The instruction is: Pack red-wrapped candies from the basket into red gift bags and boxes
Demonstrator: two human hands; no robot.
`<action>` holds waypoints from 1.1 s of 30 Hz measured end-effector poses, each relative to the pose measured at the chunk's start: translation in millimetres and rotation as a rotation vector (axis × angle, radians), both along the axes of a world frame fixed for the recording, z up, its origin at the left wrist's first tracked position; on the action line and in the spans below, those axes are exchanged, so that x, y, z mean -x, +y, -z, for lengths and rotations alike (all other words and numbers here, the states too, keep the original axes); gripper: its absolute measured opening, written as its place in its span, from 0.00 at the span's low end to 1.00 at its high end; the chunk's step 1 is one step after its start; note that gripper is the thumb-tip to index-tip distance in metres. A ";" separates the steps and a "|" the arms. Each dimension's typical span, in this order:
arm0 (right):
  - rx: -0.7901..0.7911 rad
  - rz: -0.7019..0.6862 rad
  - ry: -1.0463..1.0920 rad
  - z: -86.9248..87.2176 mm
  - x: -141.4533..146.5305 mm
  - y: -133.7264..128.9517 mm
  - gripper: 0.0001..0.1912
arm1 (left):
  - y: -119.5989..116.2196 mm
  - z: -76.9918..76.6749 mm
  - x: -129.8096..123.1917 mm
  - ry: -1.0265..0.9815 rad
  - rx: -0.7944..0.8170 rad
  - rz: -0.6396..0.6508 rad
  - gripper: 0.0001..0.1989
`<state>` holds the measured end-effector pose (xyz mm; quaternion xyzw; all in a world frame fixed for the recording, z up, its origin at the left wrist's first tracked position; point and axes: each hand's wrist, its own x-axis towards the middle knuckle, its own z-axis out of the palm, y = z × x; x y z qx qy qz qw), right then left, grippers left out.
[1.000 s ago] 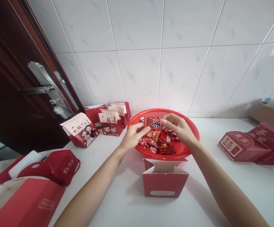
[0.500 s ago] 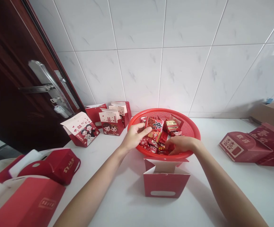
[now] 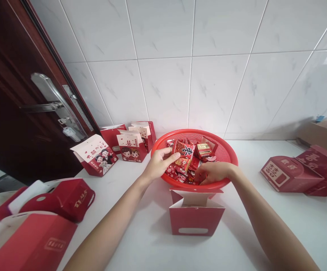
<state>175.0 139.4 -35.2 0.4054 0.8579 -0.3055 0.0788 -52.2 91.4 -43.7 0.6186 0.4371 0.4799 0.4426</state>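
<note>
A red mesh basket (image 3: 228,154) stands by the wall with several wrapped snacks in it. My left hand (image 3: 159,164) pinches a red snack packet (image 3: 185,149) with dark lettering at the basket's left side. Inside the right part, my right hand (image 3: 212,172) reaches among the snacks; its fingers are bent down, and what they hold, if anything, is hidden. A gold-wrapped piece (image 3: 204,149) lies behind that hand. In front of the basket an open-topped red box (image 3: 197,220) stands upright on the white table (image 3: 140,241).
Several red and white gift boxes (image 3: 131,148) stand at the back left, and larger red boxes (image 3: 36,237) at the near left. On the right are more red boxes (image 3: 290,175) and a cardboard box (image 3: 324,133). A dark door (image 3: 8,82) is at the left.
The view has shifted slightly. My right hand's fingers have moved a little among the snacks, while my left hand keeps its hold on the packet.
</note>
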 end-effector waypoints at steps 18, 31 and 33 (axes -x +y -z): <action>-0.048 0.096 -0.058 1.3 4.4 -1.2 0.11 | -0.7 -1.4 -0.5 0.010 0.001 0.015 0.23; -0.302 0.239 0.446 13.0 1.6 11.9 0.14 | 0.1 -0.6 -0.2 -0.024 0.011 0.019 0.21; -0.341 0.262 0.455 14.4 1.5 13.4 0.13 | 0.5 -0.6 -0.6 -0.026 0.005 0.005 0.20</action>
